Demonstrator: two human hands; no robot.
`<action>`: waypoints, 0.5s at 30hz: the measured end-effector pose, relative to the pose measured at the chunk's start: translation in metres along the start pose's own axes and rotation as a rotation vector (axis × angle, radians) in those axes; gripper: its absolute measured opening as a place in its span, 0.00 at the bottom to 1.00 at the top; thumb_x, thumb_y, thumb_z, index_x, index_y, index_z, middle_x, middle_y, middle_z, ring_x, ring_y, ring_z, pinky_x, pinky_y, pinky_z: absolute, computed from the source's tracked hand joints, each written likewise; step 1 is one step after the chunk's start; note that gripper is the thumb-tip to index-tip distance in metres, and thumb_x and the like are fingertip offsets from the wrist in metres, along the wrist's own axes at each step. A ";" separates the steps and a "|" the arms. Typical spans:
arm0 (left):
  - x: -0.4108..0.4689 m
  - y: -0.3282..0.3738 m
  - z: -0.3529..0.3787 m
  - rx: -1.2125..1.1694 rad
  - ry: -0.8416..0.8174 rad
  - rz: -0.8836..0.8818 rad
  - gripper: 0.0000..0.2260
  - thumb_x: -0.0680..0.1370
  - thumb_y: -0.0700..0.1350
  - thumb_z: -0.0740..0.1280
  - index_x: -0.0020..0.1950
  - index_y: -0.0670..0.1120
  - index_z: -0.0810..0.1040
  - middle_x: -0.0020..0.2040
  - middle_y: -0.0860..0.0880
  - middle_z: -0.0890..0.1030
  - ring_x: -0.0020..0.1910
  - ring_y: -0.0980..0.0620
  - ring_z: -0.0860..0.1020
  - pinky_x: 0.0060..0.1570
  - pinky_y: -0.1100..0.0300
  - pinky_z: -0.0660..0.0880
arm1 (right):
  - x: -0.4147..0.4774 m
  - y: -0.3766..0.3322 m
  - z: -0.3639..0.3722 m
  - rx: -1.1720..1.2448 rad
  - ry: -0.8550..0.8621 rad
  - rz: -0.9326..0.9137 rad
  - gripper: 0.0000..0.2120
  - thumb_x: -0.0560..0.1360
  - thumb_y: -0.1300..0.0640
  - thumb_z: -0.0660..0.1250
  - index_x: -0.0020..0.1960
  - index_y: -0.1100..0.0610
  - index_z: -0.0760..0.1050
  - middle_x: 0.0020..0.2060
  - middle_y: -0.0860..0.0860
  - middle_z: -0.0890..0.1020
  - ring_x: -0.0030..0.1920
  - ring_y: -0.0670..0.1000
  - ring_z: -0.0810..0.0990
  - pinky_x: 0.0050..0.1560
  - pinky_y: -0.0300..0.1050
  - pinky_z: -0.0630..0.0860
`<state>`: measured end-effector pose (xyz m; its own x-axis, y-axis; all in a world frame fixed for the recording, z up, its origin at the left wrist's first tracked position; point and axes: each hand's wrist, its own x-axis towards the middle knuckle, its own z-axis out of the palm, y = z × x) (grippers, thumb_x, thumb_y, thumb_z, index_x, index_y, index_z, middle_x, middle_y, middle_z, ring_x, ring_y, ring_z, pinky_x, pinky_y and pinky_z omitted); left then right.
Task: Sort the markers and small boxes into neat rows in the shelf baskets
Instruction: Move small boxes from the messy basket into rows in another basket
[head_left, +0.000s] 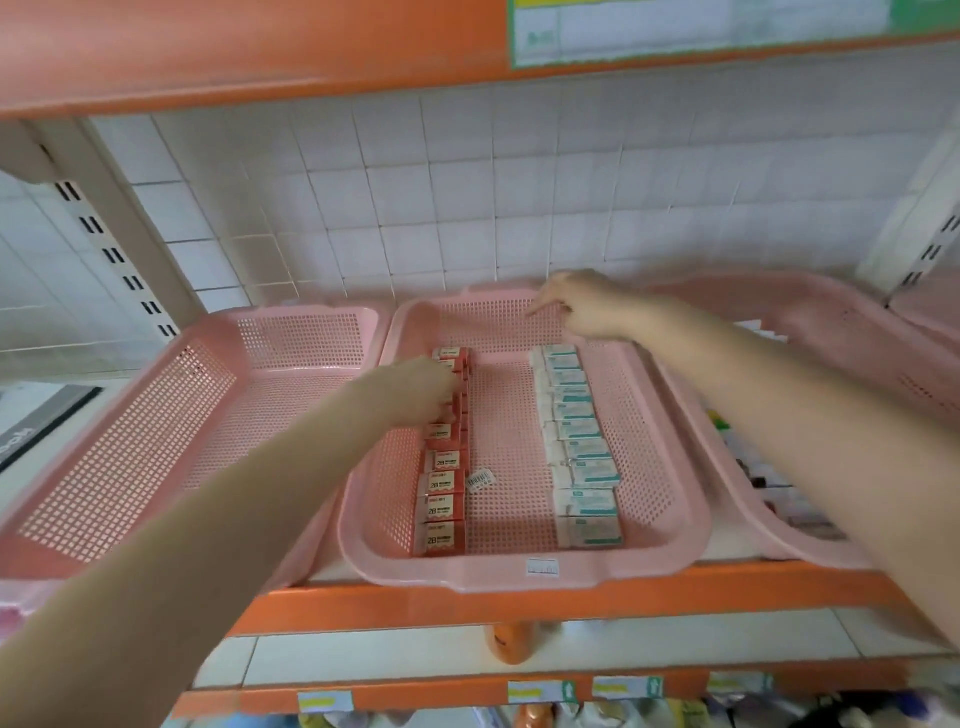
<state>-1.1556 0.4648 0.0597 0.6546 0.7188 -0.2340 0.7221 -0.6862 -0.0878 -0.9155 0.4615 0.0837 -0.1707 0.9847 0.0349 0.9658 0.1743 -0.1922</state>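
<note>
Your left hand (422, 387) lies on the red boxes (444, 486), with its fingers (448, 408) bent down onto the row a little past its middle; blur hides whether they pinch one box or only press on the tops, so I cannot tell the grip; that row runs near to far along the left side of the middle basket (519, 578), long axis pointing away from you, and the boxes nearest you stand face up and square; your right hand (584, 306) hangs at the basket's far wall, just beyond the far end of the teal boxes (584, 467), fingers reaching left; whether it holds anything I cannot tell; the teal row lies parallel to the red one, well apart from it, with bare mesh between and a loose barcode label (479, 480) on the floor just beside the red row; judged from this, any box bound for the far end of the teal row belongs to your right hand, which is nearer, while your left is placed to square up the red row; the left basket (291, 332) touches the middle one; the right basket (831, 322) holds blurred dark and coloured items, probably the markers (779, 499), not yet in a clear row
</note>
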 end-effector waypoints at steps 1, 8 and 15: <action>0.000 0.006 -0.007 0.008 0.019 0.036 0.16 0.78 0.44 0.65 0.66 0.47 0.73 0.62 0.49 0.76 0.58 0.50 0.76 0.58 0.53 0.74 | -0.009 0.006 -0.009 0.022 0.029 -0.014 0.25 0.76 0.70 0.57 0.65 0.48 0.74 0.65 0.52 0.71 0.61 0.51 0.73 0.55 0.40 0.67; 0.059 0.110 -0.066 -0.048 0.340 0.361 0.24 0.80 0.48 0.62 0.75 0.47 0.61 0.74 0.46 0.64 0.69 0.45 0.67 0.67 0.53 0.66 | -0.129 0.117 -0.054 0.010 0.152 0.180 0.23 0.74 0.70 0.58 0.65 0.54 0.75 0.63 0.54 0.71 0.59 0.54 0.74 0.61 0.49 0.71; 0.127 0.309 -0.101 -0.098 0.419 0.773 0.24 0.78 0.50 0.59 0.72 0.43 0.66 0.70 0.42 0.69 0.66 0.41 0.70 0.64 0.52 0.68 | -0.341 0.226 -0.093 -0.027 0.275 0.604 0.14 0.75 0.66 0.66 0.60 0.61 0.78 0.58 0.60 0.77 0.60 0.59 0.75 0.61 0.45 0.68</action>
<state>-0.8271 0.3551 0.1008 0.9819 0.0524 0.1822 0.0467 -0.9983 0.0357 -0.6206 0.1645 0.1195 0.4551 0.8725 0.1780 0.8810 -0.4121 -0.2322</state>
